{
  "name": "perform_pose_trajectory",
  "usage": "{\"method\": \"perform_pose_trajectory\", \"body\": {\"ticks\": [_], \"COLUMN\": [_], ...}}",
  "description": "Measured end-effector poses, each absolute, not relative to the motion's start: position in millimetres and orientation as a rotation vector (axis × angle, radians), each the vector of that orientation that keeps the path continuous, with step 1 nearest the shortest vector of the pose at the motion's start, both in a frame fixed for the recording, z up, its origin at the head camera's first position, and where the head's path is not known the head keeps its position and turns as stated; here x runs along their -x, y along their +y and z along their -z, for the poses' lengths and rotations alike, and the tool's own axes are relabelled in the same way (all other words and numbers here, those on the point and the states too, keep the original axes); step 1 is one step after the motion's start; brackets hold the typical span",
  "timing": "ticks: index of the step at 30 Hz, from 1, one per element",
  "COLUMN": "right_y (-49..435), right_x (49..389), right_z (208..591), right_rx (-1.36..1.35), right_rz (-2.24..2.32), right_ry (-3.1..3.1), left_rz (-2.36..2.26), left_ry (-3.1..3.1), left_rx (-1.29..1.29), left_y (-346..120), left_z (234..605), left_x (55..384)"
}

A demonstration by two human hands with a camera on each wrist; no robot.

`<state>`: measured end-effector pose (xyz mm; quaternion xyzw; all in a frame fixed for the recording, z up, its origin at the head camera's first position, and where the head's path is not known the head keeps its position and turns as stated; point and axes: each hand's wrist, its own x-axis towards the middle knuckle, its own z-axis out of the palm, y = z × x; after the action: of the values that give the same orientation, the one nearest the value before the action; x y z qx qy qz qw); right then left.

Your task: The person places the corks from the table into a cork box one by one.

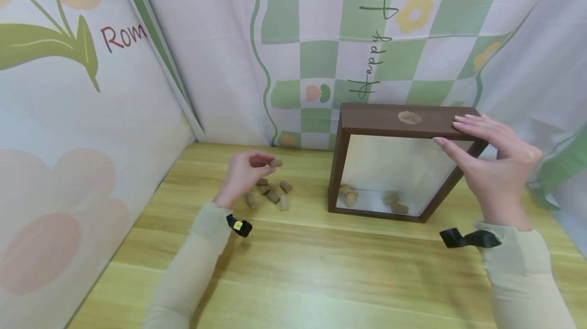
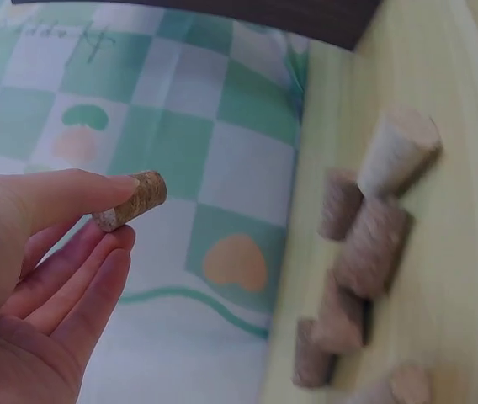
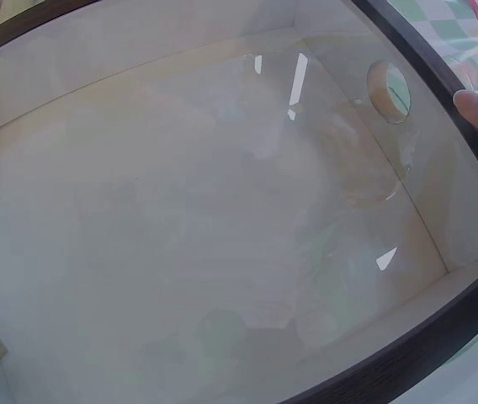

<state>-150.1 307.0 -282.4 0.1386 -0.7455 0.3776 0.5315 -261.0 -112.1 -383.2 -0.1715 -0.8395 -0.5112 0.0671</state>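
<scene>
My left hand [image 1: 242, 175] pinches a brown wine cork [image 2: 145, 199] between thumb and fingers, lifted over the table beside the box. Below it lies a loose group of several corks [image 1: 273, 197], some brown and one paler. A dark-framed shadow box [image 1: 371, 120] with a clear front stands upright, a round hole [image 1: 409, 117] in its top edge. Inside, a few corks [image 1: 351, 198] rest along the bottom, in the left corner and near the middle. At the upper right corner, my right hand [image 1: 502, 163] grips the frame, thumb at the front and fingers on top.
The light wood table [image 1: 293, 268] carries everything. Behind it hangs a green and white checked curtain [image 1: 321, 59], close to the box's back. A printed white curtain [image 1: 91, 130] borders the left side.
</scene>
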Motion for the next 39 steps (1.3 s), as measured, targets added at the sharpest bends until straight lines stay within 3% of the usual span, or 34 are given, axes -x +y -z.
{"method": "perform_pose_trajectory", "body": {"ticks": [39], "right_y": [307], "right_x": [147], "right_z": [283], "right_rx": [-0.298], "right_rz": [-0.893], "right_ry": [-1.816], "left_rz": [1.804], "left_ry": [-1.782], "left_rx": [0.987], "left_y": [0], "left_z": [264], "left_x": [213]}}
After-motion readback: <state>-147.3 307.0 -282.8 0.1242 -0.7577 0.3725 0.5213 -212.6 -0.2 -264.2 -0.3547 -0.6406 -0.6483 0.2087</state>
